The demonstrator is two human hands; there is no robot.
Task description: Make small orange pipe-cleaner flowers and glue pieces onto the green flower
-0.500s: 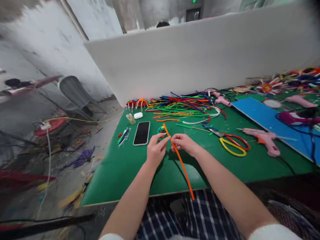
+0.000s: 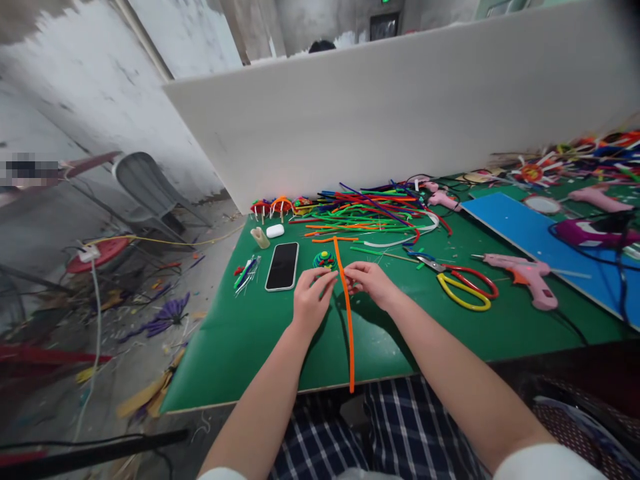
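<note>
The orange strip [image 2: 349, 320] runs between the 2 hands above the green surface [image 2: 240, 353], its lower end reaching the near edge and its upper end standing free beyond the knuckles. The fingers of the right hand [image 2: 373, 283] look clamped on it, partly hidden by the strip itself. The left hand [image 2: 310, 297] has thumb and forefinger drawn close just beside it; whether they pinch anything thin, I cannot tell. To work it well, I would let the right fingers be the 1 fixed point and use the left only to guide, with light pressure so the strip does not kink. The long tail should hang clear of the wrists and the surface's edge. The green coiled piece [image 2: 325, 259] sits just past the left fingertips, so small movements would avoid knocking it; the scissors [image 2: 440, 268] lie well apart, to the right
</note>
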